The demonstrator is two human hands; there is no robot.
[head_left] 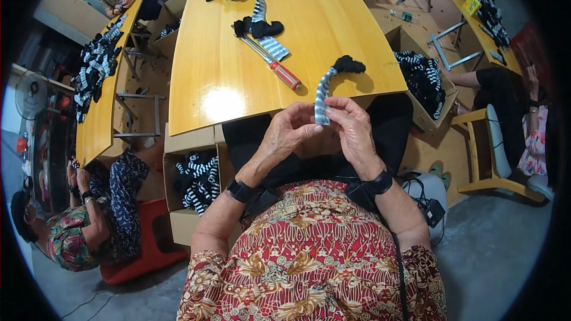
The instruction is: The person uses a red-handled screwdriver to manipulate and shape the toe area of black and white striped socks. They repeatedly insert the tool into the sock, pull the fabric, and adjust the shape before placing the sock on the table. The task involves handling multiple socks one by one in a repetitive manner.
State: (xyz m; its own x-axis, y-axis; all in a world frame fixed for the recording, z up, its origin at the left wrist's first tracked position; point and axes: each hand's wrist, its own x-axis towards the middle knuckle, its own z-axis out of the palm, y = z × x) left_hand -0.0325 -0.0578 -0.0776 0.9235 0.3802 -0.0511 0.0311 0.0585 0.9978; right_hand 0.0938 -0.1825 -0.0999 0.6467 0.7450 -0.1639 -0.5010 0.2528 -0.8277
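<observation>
1. Grey-striped sock (322, 90), held at near edge of table (229, 59), black end outward.
2. Pinched in right hand (351, 122), thumb against fingers: grip lightly, avoid stretching.
3. Near curled fingers of left hand (289, 129), hard to tell if pinched: steady there.

Fingers (341, 116) pinch a striped fabric strip (321, 98).

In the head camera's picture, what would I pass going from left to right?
White fan → red chair → red-handled tool → held striped fabric piece → plastic bottle → wooden chair with pale cushion.
</observation>
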